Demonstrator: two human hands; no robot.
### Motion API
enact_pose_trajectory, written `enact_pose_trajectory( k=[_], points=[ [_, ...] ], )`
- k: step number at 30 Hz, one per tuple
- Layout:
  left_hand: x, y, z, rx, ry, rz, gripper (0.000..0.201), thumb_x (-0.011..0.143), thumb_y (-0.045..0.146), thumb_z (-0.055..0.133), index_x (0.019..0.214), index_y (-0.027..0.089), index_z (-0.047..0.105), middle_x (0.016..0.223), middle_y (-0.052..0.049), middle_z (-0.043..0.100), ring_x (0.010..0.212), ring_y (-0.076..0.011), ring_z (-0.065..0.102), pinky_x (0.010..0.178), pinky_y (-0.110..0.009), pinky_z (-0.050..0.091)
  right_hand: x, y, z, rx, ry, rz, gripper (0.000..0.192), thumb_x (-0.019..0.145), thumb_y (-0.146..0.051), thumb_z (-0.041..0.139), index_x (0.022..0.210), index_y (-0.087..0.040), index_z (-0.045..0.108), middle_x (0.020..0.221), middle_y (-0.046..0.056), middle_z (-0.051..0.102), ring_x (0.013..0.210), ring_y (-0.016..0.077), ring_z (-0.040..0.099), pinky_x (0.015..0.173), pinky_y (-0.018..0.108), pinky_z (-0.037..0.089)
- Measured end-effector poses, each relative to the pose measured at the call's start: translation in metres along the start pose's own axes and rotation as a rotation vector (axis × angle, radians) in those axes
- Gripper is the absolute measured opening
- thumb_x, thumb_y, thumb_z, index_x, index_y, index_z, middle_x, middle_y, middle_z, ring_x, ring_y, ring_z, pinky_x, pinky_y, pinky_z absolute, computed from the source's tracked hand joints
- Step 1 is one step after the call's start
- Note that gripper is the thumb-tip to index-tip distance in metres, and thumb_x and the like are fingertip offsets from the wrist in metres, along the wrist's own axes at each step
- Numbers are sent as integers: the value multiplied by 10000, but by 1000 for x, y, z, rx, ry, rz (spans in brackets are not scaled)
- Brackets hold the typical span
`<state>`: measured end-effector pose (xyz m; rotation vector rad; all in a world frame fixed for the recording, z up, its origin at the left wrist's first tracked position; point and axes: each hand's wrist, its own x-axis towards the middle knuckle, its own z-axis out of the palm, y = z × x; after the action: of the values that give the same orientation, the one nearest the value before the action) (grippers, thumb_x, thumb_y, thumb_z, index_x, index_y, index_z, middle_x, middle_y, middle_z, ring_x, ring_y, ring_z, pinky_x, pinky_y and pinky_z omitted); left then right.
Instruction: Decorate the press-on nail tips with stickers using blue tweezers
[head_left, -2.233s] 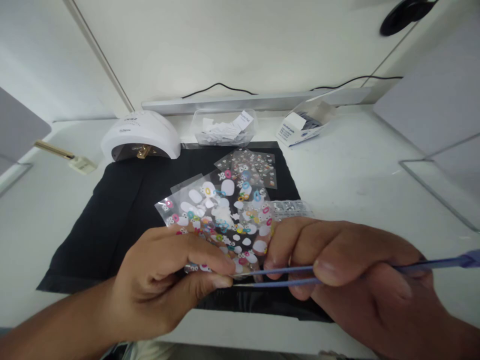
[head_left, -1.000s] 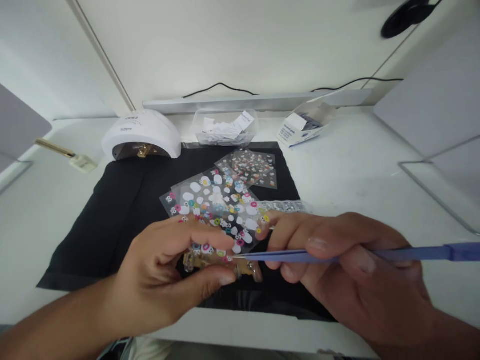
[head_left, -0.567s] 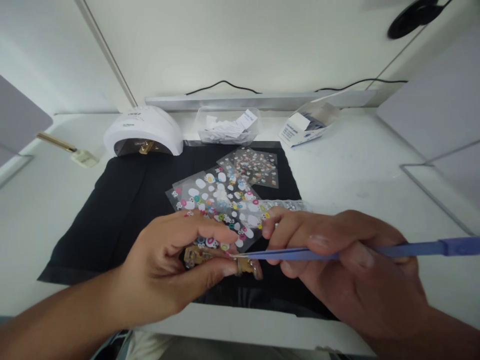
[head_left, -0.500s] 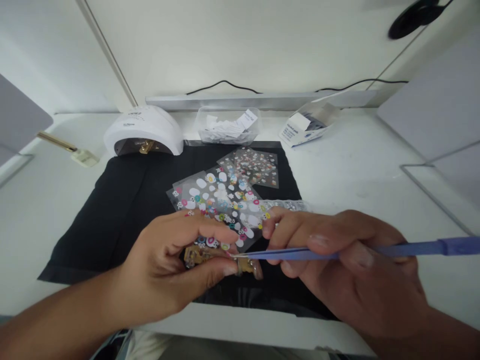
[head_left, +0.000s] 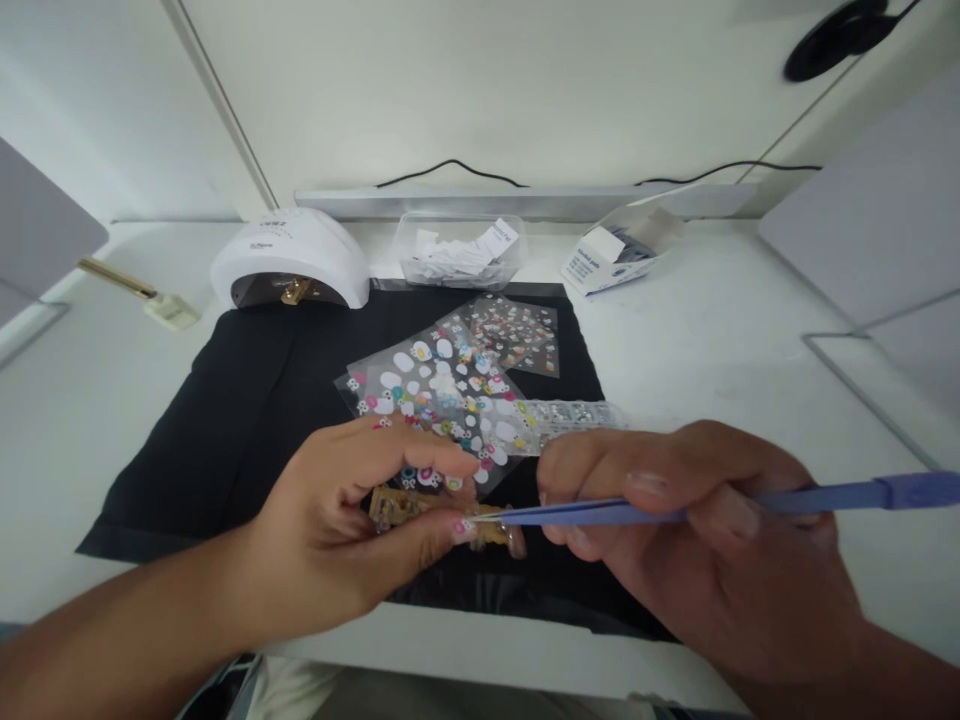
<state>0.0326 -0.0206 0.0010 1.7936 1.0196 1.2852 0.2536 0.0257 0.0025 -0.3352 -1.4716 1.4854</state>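
My left hand (head_left: 352, 530) is curled, thumb and fingers brought close together. On its thumb tip is a small pink-and-white sticker (head_left: 463, 527); whatever else it may grip is hidden. My right hand (head_left: 697, 530) holds blue tweezers (head_left: 600, 512), and their fine metal points touch the thumb at the sticker. Behind the left thumb runs a gold holder (head_left: 491, 530) with clear, glossy nail tips (head_left: 516, 540). I cannot tell whether the holder is in the hand or lies on the mat. Clear sticker sheets (head_left: 405, 365) with white and coloured shapes lie just beyond.
A black mat (head_left: 217, 420) covers the table's middle. At its back stand a white nail lamp (head_left: 292, 255) with a gold piece inside, a clear tub of packets (head_left: 461, 255) and an alcohol pad box (head_left: 611, 260). A divided clear case (head_left: 574, 415) sits right; a white-and-gold brush bottle (head_left: 169, 310) lies left.
The pink sticker, earlier at the tweezers' points above the thumb, now lies on the left thumb tip. My right hand and the tweezers have shifted slightly.
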Motion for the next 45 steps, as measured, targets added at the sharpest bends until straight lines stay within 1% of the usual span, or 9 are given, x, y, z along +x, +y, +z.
enact_pose_trajectory(
  k=[8,15,23,26,29,33,37,41,45],
  points=[
    [5,-8,-5,19,-29,7,289,765,178,824,1033,244,737,886,10,773,799,-125,711,773,-203,539,1,2,0,83,88,6,214,953,-298,578,940,-228,779,652,27,684,560,164,643,533,315,571],
    [14,-25,-16,101,-95,-82,216,794,289,787,995,231,731,922,-17,756,857,-155,690,829,-263,524,8,11,-9,106,38,62,211,949,-324,583,910,-216,761,584,11,662,536,145,613,519,270,511],
    [31,-34,-46,350,-233,-392,464,883,446,604,1265,192,537,720,5,656,620,-174,602,591,-297,477,16,26,-15,94,-11,145,184,881,-321,676,810,-167,749,558,6,665,524,130,618,543,252,457],
    [30,-21,-64,590,-128,-461,503,892,450,594,1312,185,514,709,0,605,628,-199,544,596,-319,382,19,31,-14,84,-42,193,173,864,-296,692,792,-146,740,565,1,670,493,117,617,531,245,448],
    [24,1,-71,715,-66,-427,448,910,412,558,1323,254,487,796,6,578,675,-197,530,629,-328,375,21,35,-13,73,-81,240,167,863,-280,687,787,-137,729,558,0,671,487,115,610,539,248,452],
    [18,16,-61,599,-444,-167,268,892,370,604,1133,255,583,1004,-12,609,861,-201,594,735,-329,464,24,36,-14,62,-125,300,180,877,-291,667,790,-139,710,522,9,659,532,130,598,529,241,436],
    [18,0,-42,527,-607,-114,384,808,308,710,1157,206,588,1118,-55,586,1016,-232,569,866,-379,470,26,37,-14,60,-157,368,197,892,-310,654,803,-142,708,533,13,653,548,139,589,508,240,429],
    [17,-16,-29,513,-631,-87,544,717,359,814,1169,165,583,1135,-80,595,1055,-259,556,896,-410,462,26,32,-14,55,-158,397,208,896,-340,652,813,-157,701,540,6,651,556,138,582,531,252,444],
    [15,-20,-22,548,-648,-45,510,710,361,822,1119,150,603,1097,-83,616,1017,-276,570,887,-449,456,35,20,-12,18,-194,459,189,911,-299,626,810,-156,698,551,6,647,567,138,580,552,262,456]
  ],
)
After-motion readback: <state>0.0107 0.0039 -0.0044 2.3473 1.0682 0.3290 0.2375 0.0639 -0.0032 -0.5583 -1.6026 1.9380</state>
